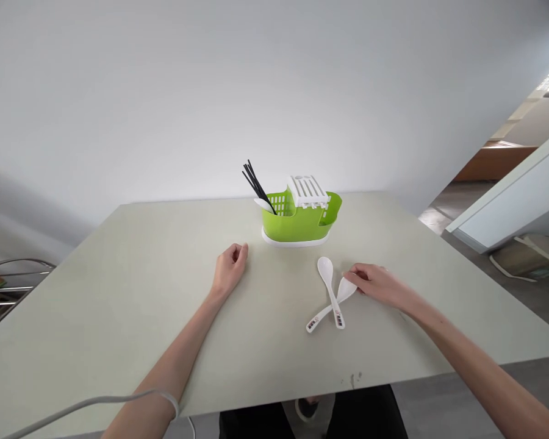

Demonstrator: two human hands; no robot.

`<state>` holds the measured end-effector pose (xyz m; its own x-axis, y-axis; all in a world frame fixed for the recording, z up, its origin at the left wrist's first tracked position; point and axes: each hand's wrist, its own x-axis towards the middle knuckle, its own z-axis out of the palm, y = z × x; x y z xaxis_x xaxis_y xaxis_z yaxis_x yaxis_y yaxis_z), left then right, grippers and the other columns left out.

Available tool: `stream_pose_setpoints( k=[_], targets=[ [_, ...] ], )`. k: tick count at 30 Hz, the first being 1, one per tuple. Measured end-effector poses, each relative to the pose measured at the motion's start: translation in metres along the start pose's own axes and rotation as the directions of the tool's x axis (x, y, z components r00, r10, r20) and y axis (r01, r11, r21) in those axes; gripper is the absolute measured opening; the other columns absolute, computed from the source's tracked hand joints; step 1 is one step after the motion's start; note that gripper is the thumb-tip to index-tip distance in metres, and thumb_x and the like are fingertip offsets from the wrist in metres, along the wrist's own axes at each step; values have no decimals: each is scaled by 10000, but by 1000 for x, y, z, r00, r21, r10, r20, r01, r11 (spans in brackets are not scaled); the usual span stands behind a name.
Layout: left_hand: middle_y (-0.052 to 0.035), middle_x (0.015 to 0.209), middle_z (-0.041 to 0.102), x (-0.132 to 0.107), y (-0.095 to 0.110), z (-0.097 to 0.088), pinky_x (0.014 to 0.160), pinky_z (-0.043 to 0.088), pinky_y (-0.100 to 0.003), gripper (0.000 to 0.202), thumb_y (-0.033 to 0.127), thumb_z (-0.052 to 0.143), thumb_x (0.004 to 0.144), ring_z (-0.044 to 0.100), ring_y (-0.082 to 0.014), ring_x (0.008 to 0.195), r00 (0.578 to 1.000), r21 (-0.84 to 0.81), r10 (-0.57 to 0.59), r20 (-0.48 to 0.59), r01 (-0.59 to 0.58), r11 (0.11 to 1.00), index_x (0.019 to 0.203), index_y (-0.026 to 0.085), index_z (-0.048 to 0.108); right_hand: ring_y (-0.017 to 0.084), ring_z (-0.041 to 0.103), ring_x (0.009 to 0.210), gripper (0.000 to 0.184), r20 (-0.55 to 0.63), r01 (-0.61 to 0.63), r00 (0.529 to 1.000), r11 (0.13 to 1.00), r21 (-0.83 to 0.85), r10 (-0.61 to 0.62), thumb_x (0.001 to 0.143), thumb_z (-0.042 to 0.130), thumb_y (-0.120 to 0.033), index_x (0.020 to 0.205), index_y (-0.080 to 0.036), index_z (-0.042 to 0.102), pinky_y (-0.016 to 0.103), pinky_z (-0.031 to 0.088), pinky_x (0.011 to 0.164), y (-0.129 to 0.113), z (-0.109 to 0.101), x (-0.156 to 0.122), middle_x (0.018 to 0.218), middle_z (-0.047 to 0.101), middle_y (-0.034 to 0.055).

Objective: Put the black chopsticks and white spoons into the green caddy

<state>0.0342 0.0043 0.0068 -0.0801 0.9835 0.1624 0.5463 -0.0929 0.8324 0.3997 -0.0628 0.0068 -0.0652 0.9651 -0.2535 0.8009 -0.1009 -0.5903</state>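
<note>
Two white spoons lie crossed on the pale table [119,292]. One spoon [328,281] has its bowl toward the caddy. The bowl of the other spoon [343,292] is under the fingertips of my right hand [377,285], whose fingers are curled down and pinch it. My left hand [230,268] rests on the table to the left, fingers loosely curled, holding nothing. Behind the spoons stands a green cutlery caddy [299,222] with a white slotted insert; black chopsticks [256,183] and a white spoon handle stick out of its left side.
A metal rack [9,286] stands off the table's left edge. A white panel [512,201] leans on the floor at the right. A grey cable [96,402] runs over my left forearm. The table's front edge is close to me.
</note>
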Motion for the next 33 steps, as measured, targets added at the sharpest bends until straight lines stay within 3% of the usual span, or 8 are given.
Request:
stream_pose_setpoints(
  k=[8,19,23,24,26,28,30,33],
  targets=[
    [35,645,441,-4,2,-1,608,325,-283,409,538,501,961,381,-139,620,999,19,45,18,-45,999,702,222,489,149,485,550,352,200,-66,975,989,-130,91,908,601,-478,668,-236,512,289,324,533,-4,-23,2,642,618,9],
    [31,632,444,-4,-1,0,607,343,-288,392,509,488,968,399,-146,613,997,74,80,9,-81,994,696,227,483,128,425,488,418,371,-51,925,994,-97,84,877,608,-525,619,-237,451,276,297,481,12,-10,-24,540,518,-14],
    [3,689,556,-12,1,10,656,419,-307,338,452,488,981,486,-164,645,977,165,204,65,-213,963,730,229,523,121,411,467,428,381,-88,919,995,-54,101,848,626,-550,617,-239,443,269,302,454,11,-8,-26,531,508,-14],
    [-17,742,607,-17,5,17,699,455,-318,311,428,484,989,536,-178,695,954,166,276,116,-293,942,762,228,556,121,412,467,428,381,-83,920,995,-48,95,846,627,-549,617,-239,442,268,307,454,9,-8,-25,533,507,-14],
    [-73,921,697,-34,16,36,855,511,-358,268,392,476,1009,628,-215,895,854,109,452,259,-491,865,874,224,636,122,418,468,420,384,-67,920,997,-44,79,853,615,-534,614,-240,435,267,313,457,4,-6,-22,531,501,-16],
    [-113,1200,713,-54,31,61,1071,468,-427,252,415,523,1015,616,-259,1171,668,13,609,427,-678,735,1036,231,693,126,434,470,396,387,-50,920,998,-46,64,860,600,-504,613,-240,437,269,325,463,-2,-4,-19,528,502,-14],
    [-128,1451,616,-73,45,86,1179,395,-493,369,492,546,1020,505,-302,1387,562,-14,648,513,-750,661,1258,244,680,131,455,475,375,391,-34,919,998,-49,50,859,594,-474,609,-238,444,270,341,472,-8,-1,-17,527,511,-10],
    [-128,1629,455,-90,56,112,1244,308,-567,487,549,498,1035,377,-339,1513,545,26,625,559,-765,643,1418,277,628,123,451,477,372,397,-19,917,999,-48,37,847,604,-435,590,-232,428,258,333,476,-14,1,-18,515,499,-16]
  ],
)
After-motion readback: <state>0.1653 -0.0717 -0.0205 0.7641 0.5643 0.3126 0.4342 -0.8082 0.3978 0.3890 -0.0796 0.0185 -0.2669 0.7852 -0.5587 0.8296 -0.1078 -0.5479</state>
